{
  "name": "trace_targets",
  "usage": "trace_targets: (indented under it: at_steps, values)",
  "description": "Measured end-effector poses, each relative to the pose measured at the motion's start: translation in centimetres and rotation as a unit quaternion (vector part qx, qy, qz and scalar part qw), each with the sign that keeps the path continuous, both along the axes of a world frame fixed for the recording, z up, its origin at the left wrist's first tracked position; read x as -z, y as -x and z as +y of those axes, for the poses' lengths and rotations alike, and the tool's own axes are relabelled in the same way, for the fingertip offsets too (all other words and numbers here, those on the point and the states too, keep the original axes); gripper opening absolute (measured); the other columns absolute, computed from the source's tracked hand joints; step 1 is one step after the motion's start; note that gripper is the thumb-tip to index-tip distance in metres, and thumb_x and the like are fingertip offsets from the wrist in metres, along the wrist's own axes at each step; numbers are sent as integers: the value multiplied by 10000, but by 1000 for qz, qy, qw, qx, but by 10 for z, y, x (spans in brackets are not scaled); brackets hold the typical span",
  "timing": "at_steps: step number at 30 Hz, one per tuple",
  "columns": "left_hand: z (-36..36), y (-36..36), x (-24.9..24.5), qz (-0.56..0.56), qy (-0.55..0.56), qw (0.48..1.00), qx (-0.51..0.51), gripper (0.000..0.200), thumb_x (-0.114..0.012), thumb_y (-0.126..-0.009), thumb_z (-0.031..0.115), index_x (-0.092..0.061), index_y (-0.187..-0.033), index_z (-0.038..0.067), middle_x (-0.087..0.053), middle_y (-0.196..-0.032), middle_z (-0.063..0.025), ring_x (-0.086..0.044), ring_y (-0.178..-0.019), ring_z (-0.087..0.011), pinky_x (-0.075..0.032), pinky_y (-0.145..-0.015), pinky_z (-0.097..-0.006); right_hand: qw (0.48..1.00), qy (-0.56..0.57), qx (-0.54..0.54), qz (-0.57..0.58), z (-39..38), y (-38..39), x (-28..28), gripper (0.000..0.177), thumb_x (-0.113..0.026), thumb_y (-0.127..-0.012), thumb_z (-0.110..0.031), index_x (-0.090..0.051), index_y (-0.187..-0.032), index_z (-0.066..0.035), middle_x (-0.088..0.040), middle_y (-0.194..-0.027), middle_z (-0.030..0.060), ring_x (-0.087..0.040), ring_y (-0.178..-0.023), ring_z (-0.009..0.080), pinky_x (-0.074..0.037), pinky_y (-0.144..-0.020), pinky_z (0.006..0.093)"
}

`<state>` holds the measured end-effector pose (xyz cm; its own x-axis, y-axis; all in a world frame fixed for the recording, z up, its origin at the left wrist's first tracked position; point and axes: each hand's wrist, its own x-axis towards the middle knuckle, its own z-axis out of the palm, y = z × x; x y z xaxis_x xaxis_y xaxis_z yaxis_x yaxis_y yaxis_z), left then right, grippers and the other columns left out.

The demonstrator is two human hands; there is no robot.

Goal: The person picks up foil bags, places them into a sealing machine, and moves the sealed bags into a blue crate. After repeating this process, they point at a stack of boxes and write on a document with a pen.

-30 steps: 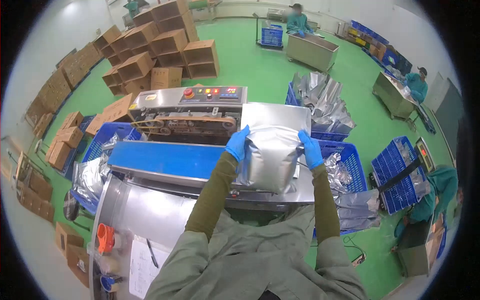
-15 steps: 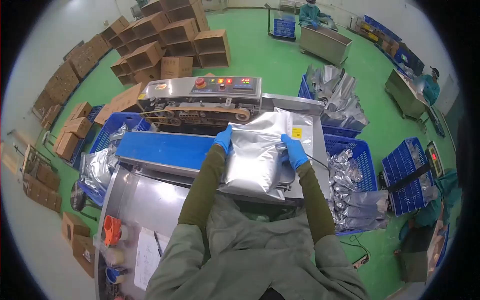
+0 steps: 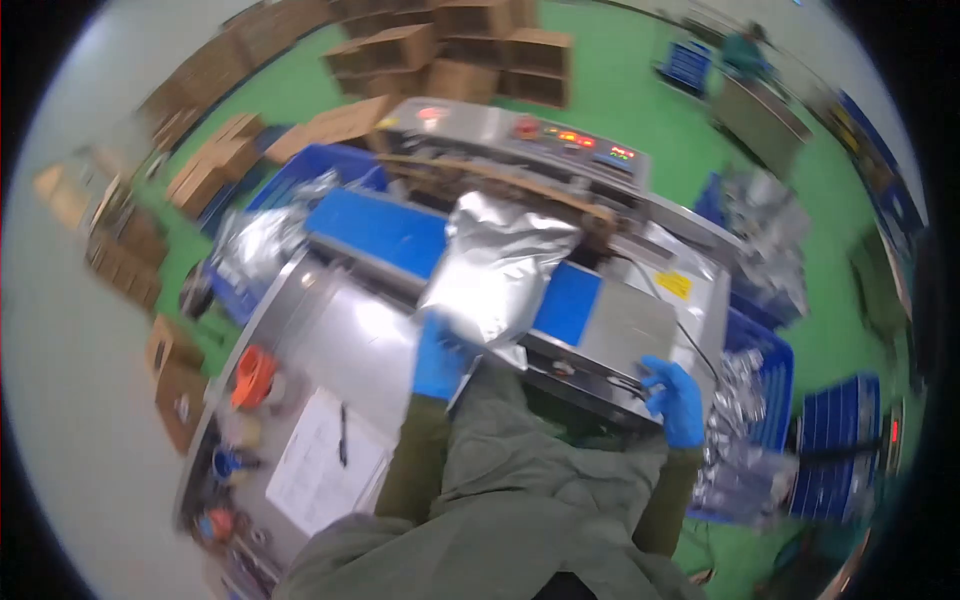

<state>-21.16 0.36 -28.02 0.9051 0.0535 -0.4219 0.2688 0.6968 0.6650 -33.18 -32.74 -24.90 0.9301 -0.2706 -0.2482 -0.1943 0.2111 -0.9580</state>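
A full silver foil bag (image 3: 500, 265) lies on the blue conveyor belt (image 3: 375, 232), against the front of the sealing machine (image 3: 510, 135). At the bag's lower left corner is my left hand (image 3: 437, 358), in a blue glove; motion blur smears its fingers, and whether it grips the bag cannot be made out. My right hand (image 3: 676, 398), also gloved in blue, is apart from the bag, near the front edge of the steel plate (image 3: 640, 320) at the right end of the belt. Its fingers are spread and hold nothing.
Silver bags fill blue crates at left (image 3: 240, 290) and right (image 3: 785, 370). On the steel table (image 3: 350, 340) lie a paper sheet (image 3: 325, 465), a pen (image 3: 343, 435) and an orange tape dispenser (image 3: 255, 377). Cardboard boxes (image 3: 400, 50) and a person (image 3: 745, 52) are farther back.
The bag has moved left onto the belt. My right hand has let go of it and opened; my left hand has shifted to its lower corner. The view has turned.
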Motion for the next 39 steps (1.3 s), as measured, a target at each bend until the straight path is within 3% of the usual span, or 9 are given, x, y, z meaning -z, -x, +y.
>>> trace_targets:
  at_steps: [7,13,14,19,25,30,32,37,39]
  values:
    - [42,-80,22,-77,105,983,-130,325,-637,-826,287,-589,-1034,42,-586,-953,10,-538,-812,-108,-464,-698,-246,999,11,16,33,-8,20,26,386,-442,-909,-320,-574,-1102,-13,-582,-756,39,-486,-490,72,-367,-398,182]
    - [118,-135,32,-139,184,972,-45,351,-612,-824,215,-538,-1127,55,-594,-1049,-61,-575,-931,-168,-475,-809,-281,998,10,60,16,-17,43,43,411,-457,-907,-354,-579,-1086,-5,-587,-719,48,-488,-466,80,-362,-389,191]
    - [133,-149,47,-164,144,974,-55,500,-573,-840,285,-431,-1240,20,-524,-1201,-147,-521,-1085,-287,-411,-951,-431,998,16,68,2,-17,46,42,415,-454,-909,-357,-578,-1082,0,-586,-711,48,-483,-458,79,-354,-382,191]
    - [171,-164,8,-174,133,973,-68,594,-612,-804,309,-389,-1270,15,-495,-1233,-161,-501,-1111,-303,-388,-976,-442,992,23,121,-22,-8,58,16,401,-467,-913,-344,-581,-1076,5,-582,-709,31,-455,-443,56,-323,-358,172]
    - [243,-219,24,-196,94,974,-69,562,-566,-809,334,-425,-1246,10,-515,-1208,-159,-519,-1088,-294,-398,-965,-416,973,9,212,-88,-23,71,22,324,-512,-892,-303,-432,-641,-113,-455,-541,28,-407,-409,110,-323,-356,238]
    - [320,-283,87,-201,8,961,-188,525,-618,-774,319,-489,-1176,7,-575,-1095,-129,-579,-947,-251,-459,-864,-370,971,13,215,-100,-32,90,26,342,-515,-889,-284,-371,-612,-147,-378,-498,-9,-367,-403,87,-315,-360,226]
    - [276,-218,9,-81,-219,913,-335,527,-672,-756,239,-482,-1185,-3,-560,-1083,-89,-553,-939,-192,-447,-838,-308,981,-23,189,-42,-42,101,31,197,-484,-904,-159,-598,-991,-24,-522,-643,8,-473,-560,106,-397,-513,243]
    - [226,-135,-113,-378,-370,730,-432,462,-607,-825,89,-426,-1233,-27,-503,-1132,-64,-498,-979,-142,-417,-838,-262,975,27,221,20,-40,114,22,220,-471,-898,-160,-579,-977,15,-422,-568,-10,-415,-509,86,-354,-464,221]
    - [240,-133,-140,-406,-320,755,-403,631,-601,-817,70,-272,-1345,-36,-401,-1295,-110,-406,-1176,-202,-301,-1002,-299,971,182,156,-5,-72,122,56,239,-460,-900,-167,-576,-990,22,-431,-579,-2,-427,-514,93,-362,-466,217]
